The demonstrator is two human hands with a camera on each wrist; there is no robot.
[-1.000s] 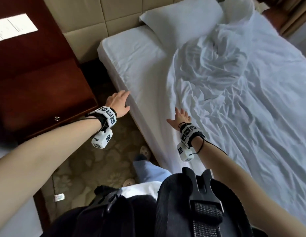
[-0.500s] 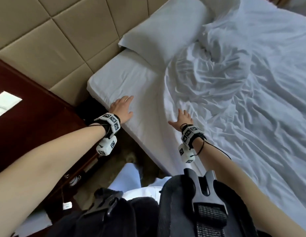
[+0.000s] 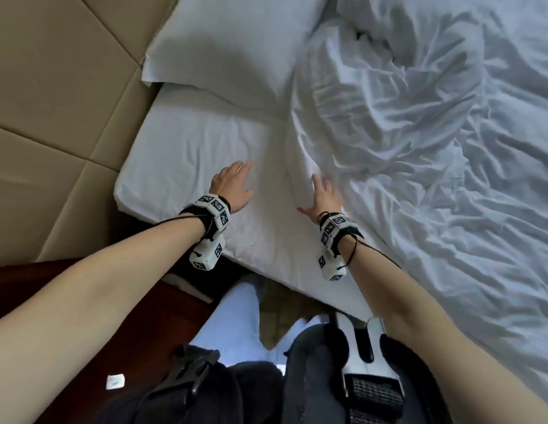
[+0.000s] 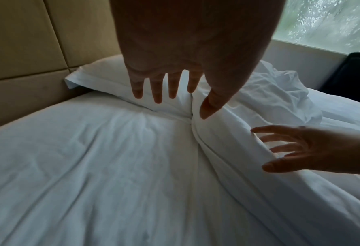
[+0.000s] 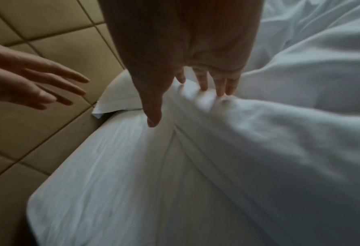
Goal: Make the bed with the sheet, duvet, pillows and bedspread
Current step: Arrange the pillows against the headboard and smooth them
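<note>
Step in hand, as judged: straightening duvet at head end. Left hand (image 3: 233, 186) hovers over bare sheet (image 3: 187, 154) near bed corner, fingers straight, slightly apart, holding nothing. Right hand (image 3: 324, 198) at duvet (image 3: 419, 179) edge, fingers (image 5: 221, 86) spread, tips touching folded hem, not gripping. Duvet crumpled, bunched beside pillow (image 3: 224, 47) at headboard (image 3: 52, 87). Next move likely calls for pinching hem with both hands, pulling it flat toward pillow.

The pillow (image 3: 224, 47) runs off the top edge of the head view. The crumpled duvet (image 3: 419, 148) covers its right end. In the right wrist view, the right hand's fingertips (image 5: 204, 86) look blurry on the duvet's edge.
</note>
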